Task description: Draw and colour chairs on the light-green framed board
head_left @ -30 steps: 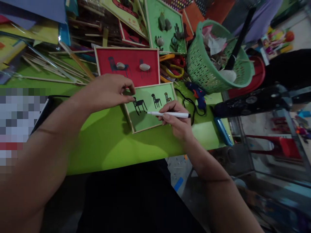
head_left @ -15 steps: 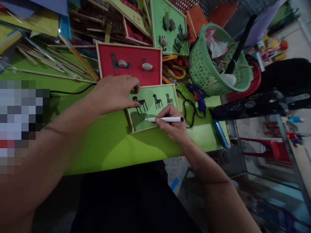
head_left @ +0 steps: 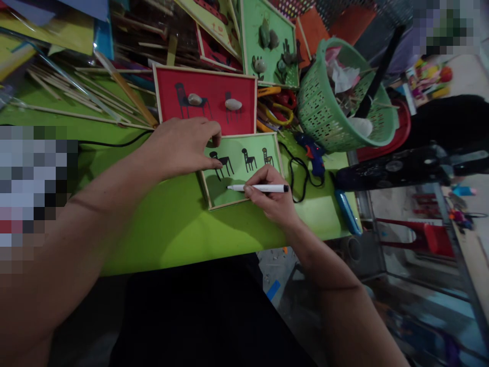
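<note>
My right hand [head_left: 271, 196] is closed around a white marker pen [head_left: 263, 188] with a black end. Its tip is at the lower left of a green card in a thin wooden frame [head_left: 244, 177]. Three black chair drawings run across that card. My left hand [head_left: 187, 145] lies over the frame's upper left corner, thumb and forefinger apart, the thumb tip on the card by the leftmost chair; its other fingers are partly hidden. Just behind stands a red framed picture [head_left: 214, 86] with two stones set on drawn chairs.
A green plastic basket [head_left: 324, 102] holding scraps stands at the back right. Beside it are a blue glue gun [head_left: 315, 155] with a black cord and yellow-handled scissors [head_left: 284, 114]. Thin wooden sticks [head_left: 69, 92] lie at left. Another green framed picture [head_left: 252, 30] leans behind.
The view has shifted very slightly. Both hands and the marker pen stay in nearly the same place over the green card.
</note>
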`<state>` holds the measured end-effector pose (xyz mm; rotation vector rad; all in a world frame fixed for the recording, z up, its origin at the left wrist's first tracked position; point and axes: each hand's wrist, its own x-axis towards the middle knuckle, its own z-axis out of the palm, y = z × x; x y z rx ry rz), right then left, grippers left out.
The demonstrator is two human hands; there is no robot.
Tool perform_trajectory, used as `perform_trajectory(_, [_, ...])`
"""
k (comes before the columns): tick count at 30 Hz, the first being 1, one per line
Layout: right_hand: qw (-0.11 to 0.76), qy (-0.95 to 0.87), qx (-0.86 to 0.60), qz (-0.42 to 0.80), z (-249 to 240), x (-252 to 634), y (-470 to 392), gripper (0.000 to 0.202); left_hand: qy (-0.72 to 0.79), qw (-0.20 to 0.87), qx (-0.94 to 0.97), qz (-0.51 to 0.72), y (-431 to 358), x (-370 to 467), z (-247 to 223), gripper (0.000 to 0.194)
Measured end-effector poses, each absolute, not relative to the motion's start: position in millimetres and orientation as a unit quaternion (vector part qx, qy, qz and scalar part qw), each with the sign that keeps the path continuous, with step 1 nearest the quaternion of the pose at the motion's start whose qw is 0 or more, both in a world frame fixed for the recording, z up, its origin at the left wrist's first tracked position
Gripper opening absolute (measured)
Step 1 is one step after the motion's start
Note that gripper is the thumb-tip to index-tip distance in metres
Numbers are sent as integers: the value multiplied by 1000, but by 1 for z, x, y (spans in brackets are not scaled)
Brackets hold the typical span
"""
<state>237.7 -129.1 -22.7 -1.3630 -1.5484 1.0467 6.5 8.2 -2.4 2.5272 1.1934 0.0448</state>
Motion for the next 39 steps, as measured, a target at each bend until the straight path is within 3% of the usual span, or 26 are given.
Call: perform_trajectory(39, [390, -603, -530, 450, -26, 244, -131, 26, 442, 192, 876, 7, 8, 8, -2, 53])
